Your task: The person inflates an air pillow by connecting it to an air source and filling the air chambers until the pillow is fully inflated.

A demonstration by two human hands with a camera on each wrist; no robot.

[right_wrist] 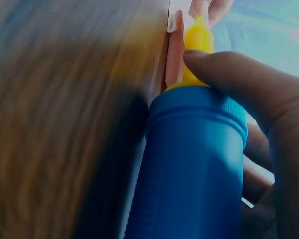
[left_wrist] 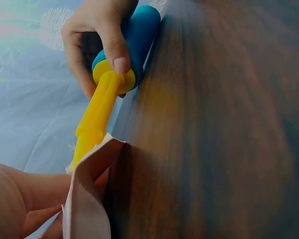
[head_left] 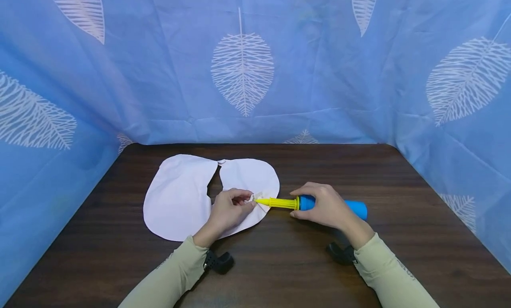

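Two pale green sleeves (head_left: 163, 277) come first, nearest of all, both cut off by the bottom edge, and just past the cuffs sit two dark wrist mounts (head_left: 219, 261), one per arm. Now the hands, a pair of them! Left hand (head_left: 229, 210): a narrow pinch, thumb and fingertips on a crumpled bit of the one white piece (head_left: 187, 197), right where a yellow tip meets it. Is that tip inside? Can't tell; from the left wrist the white edge covers it. Right hand (head_left: 325, 206): wrapped round one pump (head_left: 306, 203), hiding part of its blue barrel (head_left: 356, 208), the thumb up by the yellow collar. And the pump's line? Long axis nearly straight across, yellow nozzle (head_left: 279, 203) aimed at the person's left, blue end a touch nearer the body. The right wrist view cuts that blue end off. Over to the white piece: spread on the left half of the one dark bench (head_left: 279, 272), two rounded lobes side by side, one slot between, its near end hidden by the left hand. At the back, blue cloth (head_left: 319, 68) with eight white leaf prints (head_left: 242, 68), several cut off by the frame or the bench's edge.
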